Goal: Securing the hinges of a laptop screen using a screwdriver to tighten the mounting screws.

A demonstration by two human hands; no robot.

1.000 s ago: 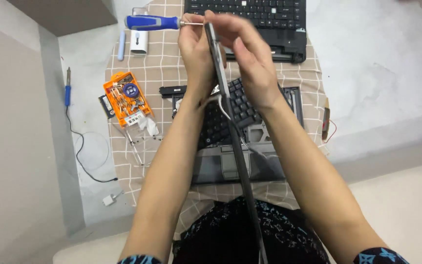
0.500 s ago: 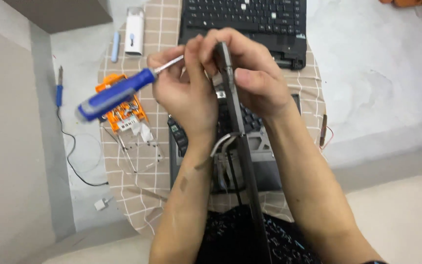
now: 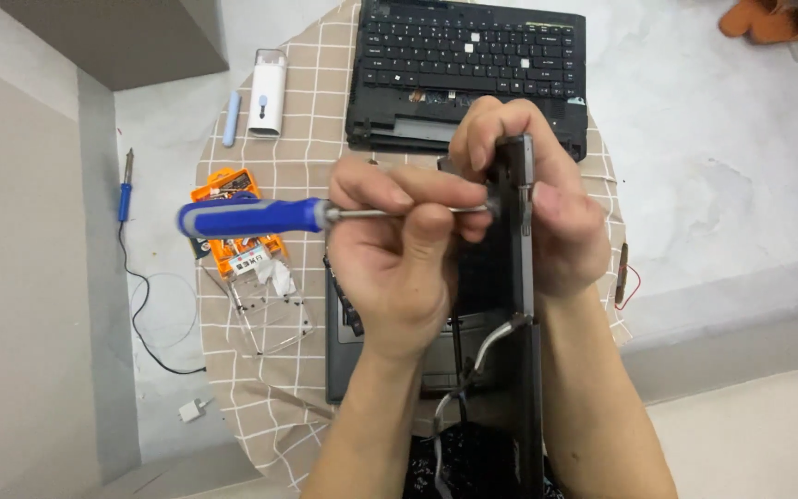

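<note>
Gripping blue screwdriver (image 3: 251,217) in left hand (image 3: 399,268); right hand (image 3: 547,208) clamped on upright laptop panel (image 3: 519,305).

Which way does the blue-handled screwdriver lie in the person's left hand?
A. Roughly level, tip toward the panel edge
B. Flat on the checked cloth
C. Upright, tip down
A: the left hand holds the screwdriver level, tip at the upright panel gripped by the right hand.

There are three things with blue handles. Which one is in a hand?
The blue-handled screwdriver, held level in the left hand. The soldering iron and the pale blue pen-shaped tool lie untouched, off to the left.
</note>
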